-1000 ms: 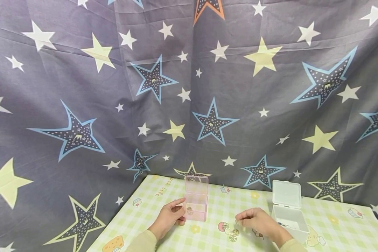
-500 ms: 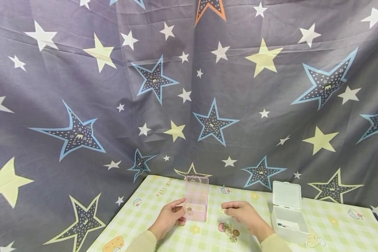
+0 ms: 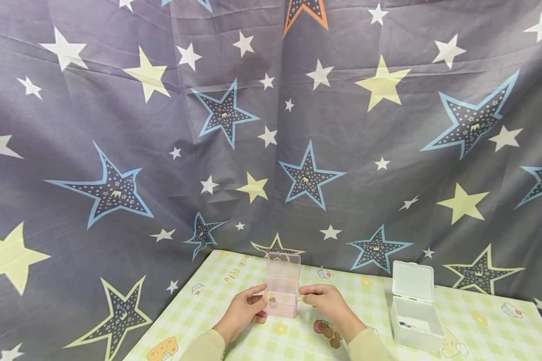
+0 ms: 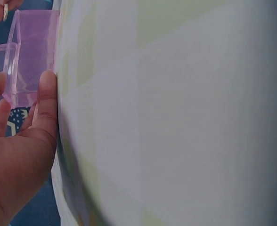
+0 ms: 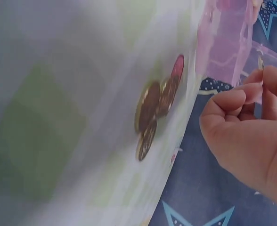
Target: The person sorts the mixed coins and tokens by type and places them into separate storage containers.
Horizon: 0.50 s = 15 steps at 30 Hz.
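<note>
Head view showed the right hand (image 3: 327, 300) pinching a coin (image 5: 260, 62) between its fingers just beside the pink box (image 3: 282, 297), near the bench's far edge; the left hand (image 3: 244, 310) gripped the box's other side.

A makeshift home setup: a star-print bedsheet (image 3: 271, 125) hung behind a table (image 3: 479, 321) in cartoon gingham cloth.

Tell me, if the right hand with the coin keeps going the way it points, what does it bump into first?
Most likely the pink box. The right hand pinches a coin and points left at the box's open side, very close. How near it really is, the pictures cannot settle.
</note>
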{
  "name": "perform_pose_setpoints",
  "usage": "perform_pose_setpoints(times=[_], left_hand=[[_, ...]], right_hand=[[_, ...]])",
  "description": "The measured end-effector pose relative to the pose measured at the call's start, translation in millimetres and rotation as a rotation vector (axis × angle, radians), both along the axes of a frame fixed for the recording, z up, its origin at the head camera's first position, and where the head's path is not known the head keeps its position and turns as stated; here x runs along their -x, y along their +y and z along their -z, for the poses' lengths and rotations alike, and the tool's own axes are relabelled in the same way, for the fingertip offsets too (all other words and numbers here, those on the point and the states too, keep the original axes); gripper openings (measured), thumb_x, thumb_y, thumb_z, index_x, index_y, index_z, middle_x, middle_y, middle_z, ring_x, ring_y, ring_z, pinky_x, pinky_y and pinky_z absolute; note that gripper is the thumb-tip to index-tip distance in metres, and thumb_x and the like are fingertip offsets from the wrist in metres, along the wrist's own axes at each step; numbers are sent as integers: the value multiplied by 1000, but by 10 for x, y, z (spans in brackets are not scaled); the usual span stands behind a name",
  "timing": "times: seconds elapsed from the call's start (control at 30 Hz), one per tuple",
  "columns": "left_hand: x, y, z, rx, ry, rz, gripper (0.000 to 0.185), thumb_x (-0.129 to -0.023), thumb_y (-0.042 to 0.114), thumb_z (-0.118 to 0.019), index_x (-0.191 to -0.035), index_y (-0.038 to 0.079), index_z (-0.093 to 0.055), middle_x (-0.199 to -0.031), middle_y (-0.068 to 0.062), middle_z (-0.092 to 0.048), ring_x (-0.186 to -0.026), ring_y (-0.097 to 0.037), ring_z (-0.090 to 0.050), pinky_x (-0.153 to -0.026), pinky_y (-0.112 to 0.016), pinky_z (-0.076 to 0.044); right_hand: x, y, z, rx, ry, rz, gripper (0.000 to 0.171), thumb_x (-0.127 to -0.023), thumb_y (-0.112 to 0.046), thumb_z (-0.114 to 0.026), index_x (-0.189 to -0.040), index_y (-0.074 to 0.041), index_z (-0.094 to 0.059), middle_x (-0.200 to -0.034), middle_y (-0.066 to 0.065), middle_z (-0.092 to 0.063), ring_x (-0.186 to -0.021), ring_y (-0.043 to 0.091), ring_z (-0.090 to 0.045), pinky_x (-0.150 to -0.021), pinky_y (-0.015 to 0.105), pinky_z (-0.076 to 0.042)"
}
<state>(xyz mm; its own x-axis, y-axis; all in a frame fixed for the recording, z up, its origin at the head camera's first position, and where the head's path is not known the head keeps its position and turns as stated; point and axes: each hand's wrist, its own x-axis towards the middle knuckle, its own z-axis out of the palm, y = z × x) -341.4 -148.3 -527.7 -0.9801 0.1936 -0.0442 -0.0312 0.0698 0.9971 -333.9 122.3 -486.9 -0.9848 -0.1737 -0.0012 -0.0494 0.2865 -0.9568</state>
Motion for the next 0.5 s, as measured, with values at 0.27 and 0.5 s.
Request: perform_pose_setpoints(times=[0.27,0.5], left_hand=[[-3,-5,0,-13,16,5,62,-103,12,-70,-158,-2,-46,-131,-29,-68,-77,-15,-72,-70,-30,-65],[3,-9,21,-17,15,-1,62,-102,10,-70,-158,-2,-47,-126,-24,-69,-76,-14,-71,-69,-29,-65]], right_hand=[[26,-142,11,-13,-48,12,30,-97,-15,-71,-124,-2,-77,-129,14,-77,-133,44,-63,-114,66,-47],[58,-205,58,-25,-60,42,31,-96,-15,-71,-124,-3,-77,-130,14,-76,-134,48,-61,-113,69,-46]])
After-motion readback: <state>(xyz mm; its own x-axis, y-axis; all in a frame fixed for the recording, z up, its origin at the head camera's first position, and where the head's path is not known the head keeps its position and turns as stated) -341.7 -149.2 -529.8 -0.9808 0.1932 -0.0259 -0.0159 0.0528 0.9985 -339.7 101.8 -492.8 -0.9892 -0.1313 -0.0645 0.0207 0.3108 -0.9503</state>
